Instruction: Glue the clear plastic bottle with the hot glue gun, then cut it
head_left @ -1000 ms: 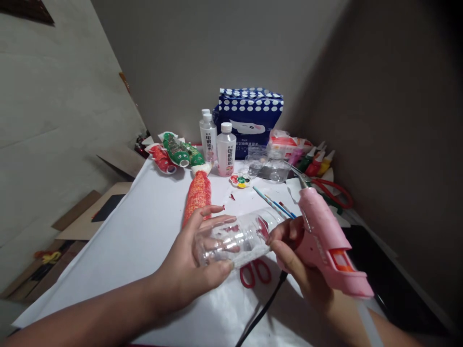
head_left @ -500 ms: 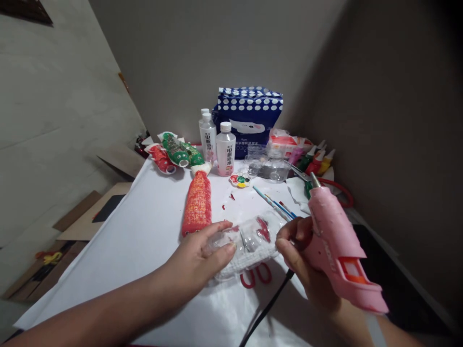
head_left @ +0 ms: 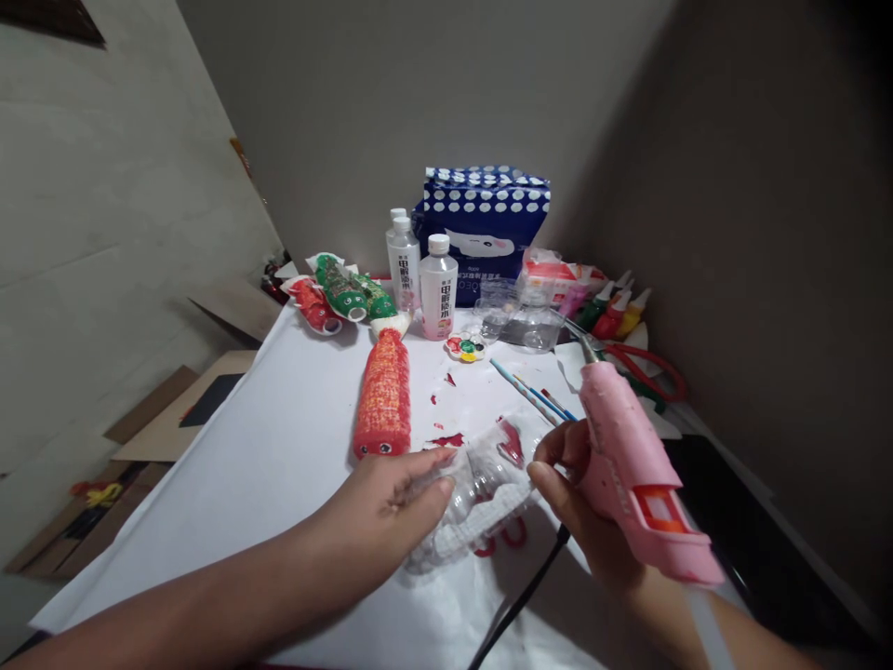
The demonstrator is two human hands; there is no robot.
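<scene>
- While the left hand grips a clear plastic bottle between thumb and fingers, the right hand holds a pink glue gun, its nozzle aimed toward eleven o'clock, away from the bottle.
- The bottle sits above the white table covering, with a white wrap along its near, six o'clock side and a red fish-shaped piece at its ten o'clock.
- The step in hand seems to be settling that wrap against the bottle; the next move probably calls for a steady left grip and the nozzle kept clear of fingers.
- The gun's trigger is hidden, and whether the right fingertips touch the wrap cannot be told.
- Red loops at five o'clock are partly covered; a black cord runs out of view.
</scene>
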